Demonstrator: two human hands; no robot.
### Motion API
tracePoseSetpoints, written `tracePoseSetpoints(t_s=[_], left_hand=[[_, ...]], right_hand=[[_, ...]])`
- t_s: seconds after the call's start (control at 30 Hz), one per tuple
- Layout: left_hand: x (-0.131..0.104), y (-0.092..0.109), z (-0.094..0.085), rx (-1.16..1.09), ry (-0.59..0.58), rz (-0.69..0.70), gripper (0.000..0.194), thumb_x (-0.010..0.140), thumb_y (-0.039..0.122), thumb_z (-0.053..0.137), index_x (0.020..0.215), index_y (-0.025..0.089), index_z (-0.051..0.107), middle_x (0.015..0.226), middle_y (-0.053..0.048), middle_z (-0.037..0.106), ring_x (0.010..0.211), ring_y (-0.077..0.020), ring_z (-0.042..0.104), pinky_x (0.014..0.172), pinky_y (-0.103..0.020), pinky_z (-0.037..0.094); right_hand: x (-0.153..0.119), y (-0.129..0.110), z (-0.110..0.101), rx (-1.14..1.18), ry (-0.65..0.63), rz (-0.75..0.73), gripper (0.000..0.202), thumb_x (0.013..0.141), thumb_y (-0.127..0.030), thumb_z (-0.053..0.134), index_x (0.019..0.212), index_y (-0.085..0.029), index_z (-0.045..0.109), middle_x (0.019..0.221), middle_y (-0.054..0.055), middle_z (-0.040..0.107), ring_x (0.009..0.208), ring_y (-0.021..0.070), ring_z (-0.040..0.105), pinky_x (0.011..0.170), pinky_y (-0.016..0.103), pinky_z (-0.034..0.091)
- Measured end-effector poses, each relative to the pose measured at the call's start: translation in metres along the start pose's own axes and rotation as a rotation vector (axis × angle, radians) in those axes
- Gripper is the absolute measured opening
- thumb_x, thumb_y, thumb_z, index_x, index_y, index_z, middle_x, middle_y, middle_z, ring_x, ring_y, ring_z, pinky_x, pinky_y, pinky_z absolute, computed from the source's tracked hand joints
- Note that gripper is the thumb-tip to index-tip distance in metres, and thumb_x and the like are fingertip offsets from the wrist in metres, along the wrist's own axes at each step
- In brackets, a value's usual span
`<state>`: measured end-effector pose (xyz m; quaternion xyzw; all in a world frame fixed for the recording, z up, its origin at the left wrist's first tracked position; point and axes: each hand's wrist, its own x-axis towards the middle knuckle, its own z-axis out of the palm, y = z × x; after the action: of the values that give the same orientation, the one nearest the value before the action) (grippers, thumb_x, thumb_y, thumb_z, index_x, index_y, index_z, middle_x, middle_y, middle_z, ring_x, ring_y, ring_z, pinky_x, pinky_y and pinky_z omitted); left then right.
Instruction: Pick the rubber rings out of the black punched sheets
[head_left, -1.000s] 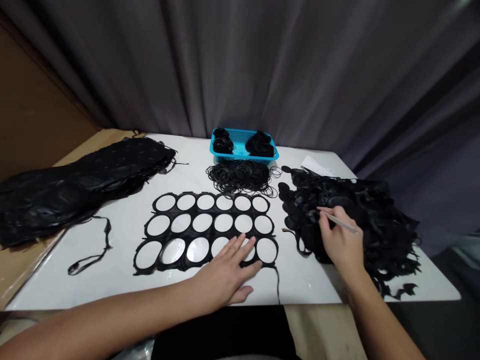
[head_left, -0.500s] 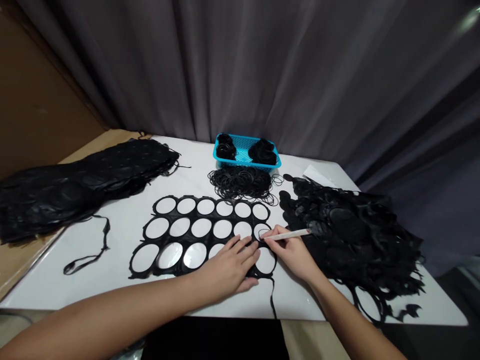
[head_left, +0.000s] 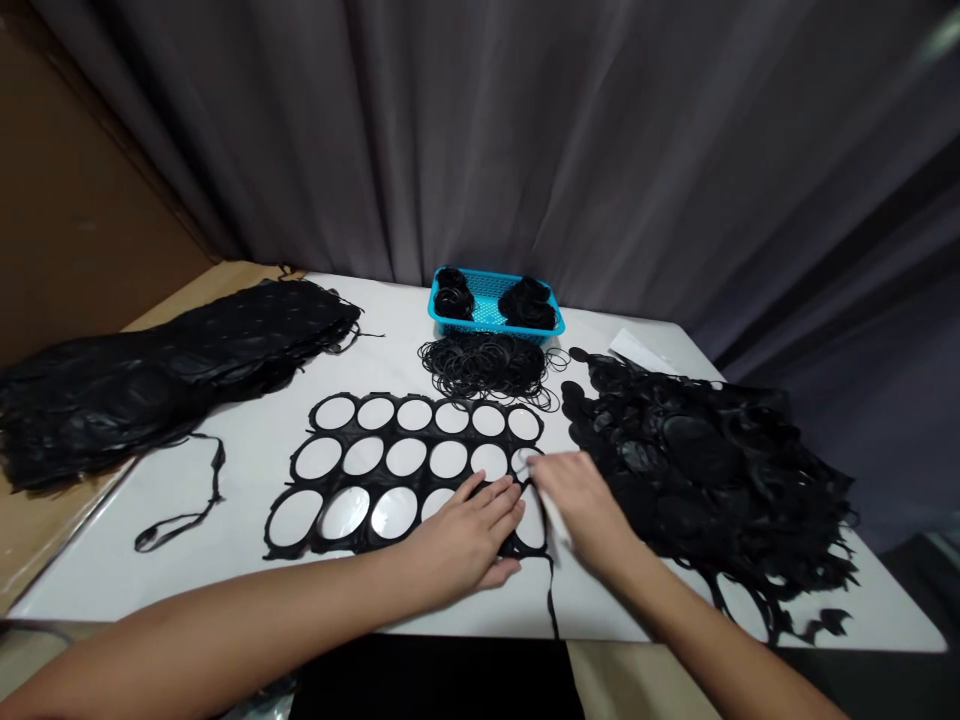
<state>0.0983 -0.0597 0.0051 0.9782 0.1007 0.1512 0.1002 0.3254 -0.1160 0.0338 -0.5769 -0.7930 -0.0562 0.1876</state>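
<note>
A black rubber-like sheet [head_left: 350,437] with rows of round cut-outs lies flat on the white table, which shows through the holes. My left hand [head_left: 472,525] rests on its lower right part, palm down with fingers stretched out, covering some holes. At the sheet's right edge, my right hand [head_left: 577,500] is closed around a slim white stick-shaped tool [head_left: 556,522], mostly hidden under the palm. Its fingertips are at the right-end hole of the middle row. Whether a thin ring is there too, I cannot tell.
Thin black rings [head_left: 487,365] lie heaped before a blue basket [head_left: 487,325] holding more bundles. Black sheets [head_left: 165,360] are stacked at left, near a loose black strip [head_left: 214,490]. A pile of black scraps and discs [head_left: 705,470] sits at right, by white paper [head_left: 637,350].
My right hand has turned over at the same hole, swinging the white tool from pointing right to lying under the palm. The thin ring seen by its tip no longer shows clearly. My left hand stays put.
</note>
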Motion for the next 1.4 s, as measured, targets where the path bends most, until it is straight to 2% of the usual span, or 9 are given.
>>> tracePoseSetpoints(t_s=[0.17, 0.3, 0.4, 0.5, 0.7, 1.0, 1.13, 1.3, 1.4], left_hand=[[-0.003, -0.001, -0.003, -0.045, -0.013, -0.001, 0.058, 0.098, 0.046, 0.053, 0.140, 0.008, 0.049, 0.148, -0.016, 0.046, 0.142, -0.0276, 0.039, 0.121, -0.046, 0.022], [0.003, -0.003, -0.016, -0.170, -0.017, -0.031, 0.057, 0.095, 0.049, 0.058, 0.139, 0.013, 0.052, 0.144, -0.013, 0.051, 0.136, -0.0273, 0.045, 0.117, -0.045, 0.030], [0.015, -0.008, -0.026, -0.226, -0.008, -0.064, 0.052, 0.093, 0.047, 0.061, 0.135, 0.016, 0.055, 0.139, -0.011, 0.055, 0.131, -0.0257, 0.049, 0.112, -0.039, 0.037], [0.023, -0.017, -0.022, -0.113, -0.011, -0.104, 0.053, 0.096, 0.044, 0.058, 0.137, 0.011, 0.054, 0.147, -0.015, 0.047, 0.140, -0.0299, 0.039, 0.115, -0.044, 0.032], [0.017, -0.022, 0.005, 0.046, 0.012, -0.124, 0.058, 0.094, 0.046, 0.060, 0.139, 0.010, 0.050, 0.150, -0.015, 0.044, 0.141, -0.0307, 0.038, 0.116, -0.049, 0.029], [0.016, -0.021, 0.002, 0.028, 0.005, -0.111, 0.054, 0.095, 0.045, 0.058, 0.139, 0.014, 0.051, 0.150, -0.014, 0.044, 0.142, -0.0292, 0.038, 0.117, -0.049, 0.029], [0.017, -0.019, -0.002, 0.056, -0.008, -0.123, 0.056, 0.092, 0.047, 0.063, 0.137, 0.014, 0.054, 0.156, -0.020, 0.032, 0.146, -0.0349, 0.028, 0.117, -0.054, 0.025], [0.017, -0.017, 0.000, 0.059, -0.041, -0.164, 0.057, 0.091, 0.049, 0.063, 0.137, 0.017, 0.054, 0.153, -0.023, 0.035, 0.145, -0.0390, 0.030, 0.116, -0.059, 0.025], [0.017, -0.018, 0.000, 0.067, -0.041, -0.163, 0.057, 0.090, 0.049, 0.063, 0.137, 0.017, 0.054, 0.152, -0.022, 0.037, 0.145, -0.0396, 0.030, 0.116, -0.059, 0.025]], right_hand=[[0.032, 0.075, -0.019, -0.315, 0.148, 0.500, 0.014, 0.093, -0.020, 0.042, 0.087, -0.016, 0.055, 0.077, 0.012, 0.062, 0.075, 0.0257, 0.056, 0.071, 0.037, 0.035], [0.045, 0.088, -0.019, -0.151, 0.156, 0.608, 0.016, 0.092, -0.028, 0.045, 0.083, -0.019, 0.054, 0.076, 0.009, 0.063, 0.070, 0.0225, 0.055, 0.067, 0.033, 0.035], [0.046, 0.071, -0.012, 0.195, 0.110, 0.596, 0.023, 0.091, -0.037, 0.050, 0.077, -0.020, 0.054, 0.080, 0.007, 0.067, 0.071, 0.0201, 0.058, 0.069, 0.031, 0.040], [0.044, 0.049, -0.003, 0.519, 0.052, 0.572, 0.027, 0.089, -0.043, 0.054, 0.079, -0.019, 0.059, 0.086, 0.007, 0.069, 0.077, 0.0200, 0.061, 0.072, 0.030, 0.044], [0.036, 0.028, 0.013, 0.699, -0.047, 0.531, 0.028, 0.089, -0.044, 0.055, 0.085, -0.017, 0.063, 0.086, 0.006, 0.068, 0.077, 0.0189, 0.060, 0.072, 0.029, 0.044], [0.035, 0.029, 0.018, 0.639, -0.049, 0.467, 0.023, 0.093, -0.037, 0.052, 0.087, -0.017, 0.063, 0.088, 0.005, 0.068, 0.082, 0.0188, 0.062, 0.077, 0.030, 0.045], [0.031, 0.021, 0.019, 0.555, -0.019, 0.356, 0.017, 0.096, -0.030, 0.049, 0.090, -0.018, 0.060, 0.092, 0.006, 0.067, 0.087, 0.0192, 0.062, 0.081, 0.032, 0.046], [0.032, 0.013, 0.023, 0.069, -0.066, 0.127, 0.014, 0.097, -0.015, 0.044, 0.096, -0.018, 0.058, 0.099, 0.009, 0.067, 0.093, 0.0228, 0.059, 0.085, 0.036, 0.040], [0.049, 0.032, 0.020, -0.122, -0.099, 0.164, 0.015, 0.094, -0.011, 0.045, 0.093, -0.017, 0.058, 0.089, 0.008, 0.065, 0.087, 0.0226, 0.057, 0.081, 0.035, 0.037]])
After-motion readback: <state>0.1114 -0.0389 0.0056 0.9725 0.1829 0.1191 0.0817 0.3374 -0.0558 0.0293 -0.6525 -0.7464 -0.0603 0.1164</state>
